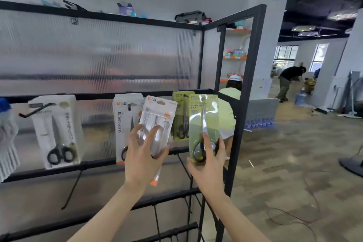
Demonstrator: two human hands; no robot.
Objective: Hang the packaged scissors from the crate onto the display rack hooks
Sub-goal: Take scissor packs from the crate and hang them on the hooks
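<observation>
Hanging step, two packs raised to the rack. Left hand (144, 155) gripping white scissors pack (157, 124); right hand (209, 165) pinching green scissors pack (204, 124). Behind, hung packs (125, 124) on display rack (243, 104). Next: threading top holes onto hooks.

Black display rack (243, 88), ribbed translucent backing. Left of green scissors pack (179, 116) hanging on top rail: white-orange pack (122, 122), farther left white pack (56, 131). Bare hook (35, 111) beside it.
</observation>
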